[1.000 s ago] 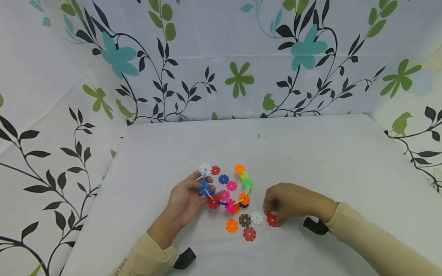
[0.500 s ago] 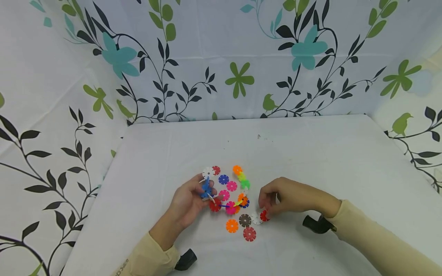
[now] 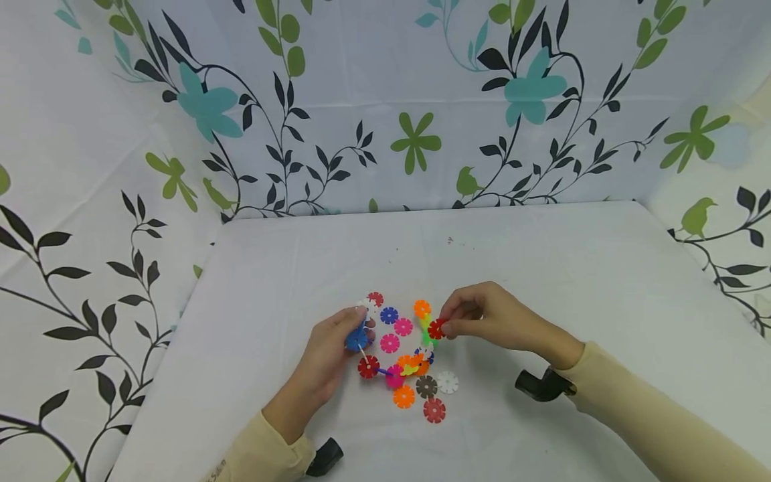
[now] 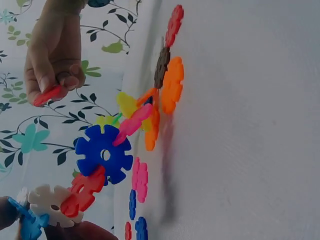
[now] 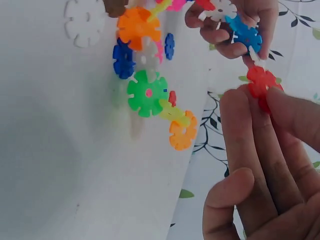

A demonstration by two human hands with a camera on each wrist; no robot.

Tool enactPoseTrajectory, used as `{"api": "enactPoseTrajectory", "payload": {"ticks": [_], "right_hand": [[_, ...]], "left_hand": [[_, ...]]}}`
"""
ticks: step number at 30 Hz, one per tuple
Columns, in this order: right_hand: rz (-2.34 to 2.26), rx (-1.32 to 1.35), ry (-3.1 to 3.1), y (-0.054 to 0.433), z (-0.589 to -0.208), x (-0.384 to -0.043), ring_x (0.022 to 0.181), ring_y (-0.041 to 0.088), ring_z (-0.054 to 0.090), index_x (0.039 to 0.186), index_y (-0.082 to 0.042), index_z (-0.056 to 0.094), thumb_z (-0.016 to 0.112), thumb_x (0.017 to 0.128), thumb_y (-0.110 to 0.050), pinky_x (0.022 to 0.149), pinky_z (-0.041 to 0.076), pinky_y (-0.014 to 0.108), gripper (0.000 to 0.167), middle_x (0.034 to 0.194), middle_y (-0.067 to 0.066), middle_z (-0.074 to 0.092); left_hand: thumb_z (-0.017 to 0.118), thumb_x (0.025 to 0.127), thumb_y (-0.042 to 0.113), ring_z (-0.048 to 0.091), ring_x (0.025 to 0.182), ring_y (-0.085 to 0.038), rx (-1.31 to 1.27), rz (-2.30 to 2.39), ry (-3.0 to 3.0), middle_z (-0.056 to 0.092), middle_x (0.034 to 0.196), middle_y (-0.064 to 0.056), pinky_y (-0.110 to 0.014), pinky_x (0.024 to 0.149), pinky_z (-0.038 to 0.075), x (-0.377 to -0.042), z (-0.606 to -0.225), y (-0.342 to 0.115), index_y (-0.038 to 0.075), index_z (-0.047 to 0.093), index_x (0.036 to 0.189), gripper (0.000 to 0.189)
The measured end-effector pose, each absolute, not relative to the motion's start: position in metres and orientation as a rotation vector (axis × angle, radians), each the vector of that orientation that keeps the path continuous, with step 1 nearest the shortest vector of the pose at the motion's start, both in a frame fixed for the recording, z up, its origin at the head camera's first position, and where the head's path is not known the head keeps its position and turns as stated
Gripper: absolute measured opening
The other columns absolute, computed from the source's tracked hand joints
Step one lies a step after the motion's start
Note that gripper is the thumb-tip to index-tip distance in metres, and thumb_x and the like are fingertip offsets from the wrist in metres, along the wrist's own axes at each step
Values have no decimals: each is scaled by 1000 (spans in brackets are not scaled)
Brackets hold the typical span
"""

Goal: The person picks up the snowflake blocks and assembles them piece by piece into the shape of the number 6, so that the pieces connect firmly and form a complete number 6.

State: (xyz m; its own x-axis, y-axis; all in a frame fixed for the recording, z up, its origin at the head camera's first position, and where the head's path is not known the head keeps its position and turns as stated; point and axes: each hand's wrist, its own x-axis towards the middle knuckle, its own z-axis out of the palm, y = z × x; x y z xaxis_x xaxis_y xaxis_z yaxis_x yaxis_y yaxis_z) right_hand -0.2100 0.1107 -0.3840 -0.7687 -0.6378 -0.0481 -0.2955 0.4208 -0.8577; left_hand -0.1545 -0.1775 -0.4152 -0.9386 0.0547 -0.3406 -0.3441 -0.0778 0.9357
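My left hand (image 3: 325, 351) pinches a chain of notched, interlocking plastic discs by its light-blue disc (image 3: 357, 339), close to the white disc (image 4: 52, 205) at its end. From there the chain curves through a red disc (image 3: 369, 367), a blue disc (image 4: 105, 154) seen edge-on from the head, a pink disc (image 3: 395, 377), yellow and orange ones, then a green disc (image 5: 147, 94) and an end orange disc (image 3: 422, 308). My right hand (image 3: 496, 318) pinches a single red disc (image 5: 262, 82) between thumb and fingertips, raised beside the chain's far end.
Loose discs lie on the white table (image 3: 542, 254): pink discs (image 3: 389, 343) and a blue disc (image 3: 389, 315) inside the curve, and an orange disc (image 3: 403, 397), a brown disc (image 3: 426, 386), a white disc (image 3: 448, 382) and a dull-red disc (image 3: 434, 410) nearer me. Patterned cloth (image 3: 343, 120) hangs behind.
My right hand has picked the red disc up from beside the white one and carried it up and leftward to the chain. My left hand has turned a little, tilting the chain.
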Motion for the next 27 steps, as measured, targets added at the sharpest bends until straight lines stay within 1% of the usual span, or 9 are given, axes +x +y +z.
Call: {"api": "enactPoseTrajectory", "payload": {"ticks": [3,6,9,14,17,20,23,27], "right_hand": [[-1332,-755,2329,106,-384,-212,85,16,73,102,-12,72,77,92,-19,85,57,34,13,92,-1,75],[-1368,-746,2337,102,-383,-214,87,16,73,102,-12,72,77,92,-17,85,57,35,12,96,0,75],[-1380,-746,2364,100,-381,-215,88,20,72,102,-14,73,77,91,-18,81,58,35,12,99,-1,75],[-1374,-706,2452,97,-379,-216,82,23,66,99,-18,76,79,90,-20,71,56,36,11,95,-5,73],[-1401,-700,2480,93,-379,-215,82,21,66,99,-18,76,80,89,-21,70,56,36,10,95,-5,73],[-1413,-725,2543,87,-380,-214,83,18,65,98,-20,76,81,89,-22,69,56,35,11,94,-8,72],[-1391,-775,2641,79,-379,-212,84,14,63,98,-23,76,81,88,-23,69,54,34,10,93,-12,71],[-1352,-872,2742,69,-377,-212,85,8,62,97,-26,76,82,87,-23,70,52,37,11,92,-17,68]], "left_hand": [[62,101,37,63,107,-29,-328,2070,1992,67,119,-16,-37,96,49,-154,-415,-177,2,65,130,45],[65,100,33,66,104,-33,-307,2075,2011,71,114,-12,-35,92,51,-153,-414,-177,2,67,128,42],[66,99,31,68,102,-34,-281,2083,2026,73,112,-10,-34,89,52,-154,-413,-178,3,69,126,39],[63,101,32,69,101,-34,-255,2076,2048,73,112,-11,-34,87,53,-154,-412,-178,4,70,125,38],[62,102,33,69,101,-34,-247,2074,2054,73,113,-14,-34,87,53,-154,-409,-177,3,69,127,39],[61,102,32,70,98,-32,-242,2075,2060,73,113,-16,-34,87,53,-154,-407,-175,4,69,127,38],[62,101,32,70,96,-31,-242,2075,2066,73,112,-17,-35,87,53,-154,-406,-173,5,69,127,38],[63,101,34,68,96,-34,-243,2072,2065,74,110,-16,-35,87,53,-155,-405,-171,5,71,126,39]]}}
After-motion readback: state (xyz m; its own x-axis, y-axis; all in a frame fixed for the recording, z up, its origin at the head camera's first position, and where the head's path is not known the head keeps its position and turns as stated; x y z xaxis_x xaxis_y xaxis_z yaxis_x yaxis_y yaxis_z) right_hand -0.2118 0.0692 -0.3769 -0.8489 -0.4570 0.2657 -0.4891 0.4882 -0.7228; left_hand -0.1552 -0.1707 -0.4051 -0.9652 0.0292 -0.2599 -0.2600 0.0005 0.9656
